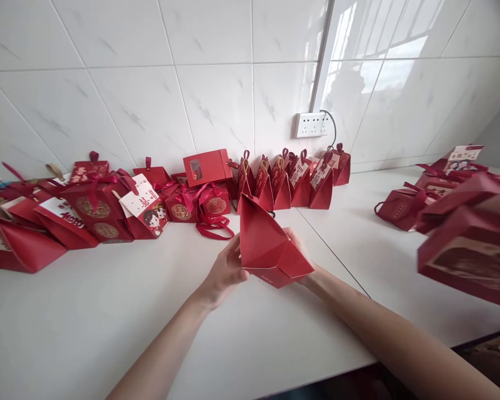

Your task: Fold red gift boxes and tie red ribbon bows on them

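Between my two hands is a red folded paper gift box (264, 239), tilted, its pointed top up and its base toward me. My left hand (226, 271) grips its left side, thumb at the lower edge and fingers behind. At the far right side, my right hand (298, 250) holds the box from behind; most of those fingers are hidden by it. Just beyond stands a row of similar pointed gift boxes (281, 186) with ribbon loops on top.
Many red gift boxes (98, 208) with ribbons line the left back of the white table (120, 311). More boxes (475, 250) are piled at the right, near the front edge. A power strip (312, 125) with a cable is fixed to the tiled wall.
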`<action>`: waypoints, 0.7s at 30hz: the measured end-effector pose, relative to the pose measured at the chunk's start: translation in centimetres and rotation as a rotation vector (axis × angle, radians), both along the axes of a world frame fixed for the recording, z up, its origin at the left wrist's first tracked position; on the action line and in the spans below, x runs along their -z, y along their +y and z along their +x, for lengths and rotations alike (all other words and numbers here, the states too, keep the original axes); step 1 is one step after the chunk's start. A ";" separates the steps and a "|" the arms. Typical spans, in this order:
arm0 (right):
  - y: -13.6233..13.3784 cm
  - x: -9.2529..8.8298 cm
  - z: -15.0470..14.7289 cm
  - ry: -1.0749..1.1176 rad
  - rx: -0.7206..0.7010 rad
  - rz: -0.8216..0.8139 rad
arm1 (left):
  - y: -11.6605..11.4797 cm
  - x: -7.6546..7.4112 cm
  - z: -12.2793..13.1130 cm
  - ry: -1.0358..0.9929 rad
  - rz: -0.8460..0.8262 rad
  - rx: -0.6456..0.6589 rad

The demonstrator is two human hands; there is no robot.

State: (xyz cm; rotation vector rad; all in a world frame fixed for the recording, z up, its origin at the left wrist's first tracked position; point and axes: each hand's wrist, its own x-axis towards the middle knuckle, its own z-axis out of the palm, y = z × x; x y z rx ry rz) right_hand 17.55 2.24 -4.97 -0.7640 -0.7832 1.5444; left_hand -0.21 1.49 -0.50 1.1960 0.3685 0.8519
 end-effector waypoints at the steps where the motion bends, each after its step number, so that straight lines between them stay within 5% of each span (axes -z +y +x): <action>1: -0.1 -0.2 -0.1 0.035 -0.016 -0.015 | 0.0 0.1 0.0 0.006 0.000 0.007; 13: -0.4 -0.6 0.0 0.138 -0.114 -0.062 | 0.1 0.4 -0.4 0.043 0.016 0.039; 21: -0.7 -0.8 -0.2 -0.099 0.047 0.008 | 0.1 0.4 -0.5 0.056 0.035 0.078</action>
